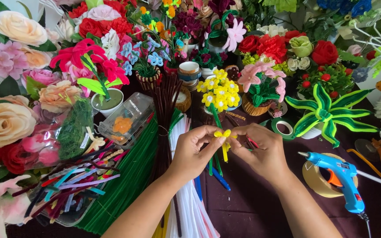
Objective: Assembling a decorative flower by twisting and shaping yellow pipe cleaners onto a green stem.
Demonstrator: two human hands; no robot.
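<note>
From my seat I see both forearms coming up from the bottom edge and meeting over the dark bench (252, 207). The left hand (193, 152) is turned palm inward, wrist slightly bent, with thumb and forefinger pinched onto a small yellow pipe-cleaner flower (224, 137). The right hand (263, 152) mirrors it, fingers curled, thumb and forefinger gripping the same flower from the other side, so the two sets of fingertips nearly touch. The flower's yellow stem hangs down between the palms, and the whole piece is held just above the bench rather than resting on it.

I'll place everything else from that flower. Directly beyond it stands a pot of finished yellow flowers (218, 93). To its left lie bundles of pipe cleaners: dark brown ones (164, 114), white ones (189, 198) and green ones (126, 185). Farther left sits a clear plastic box (126, 119). To the flower's right, close by, is a roll of green tape (283, 128), and beyond that a green striped plant in a white pot (325, 115). Nearer me on the right lies a blue glue gun (342, 178), resting over a roll of tan tape (316, 180).
</note>
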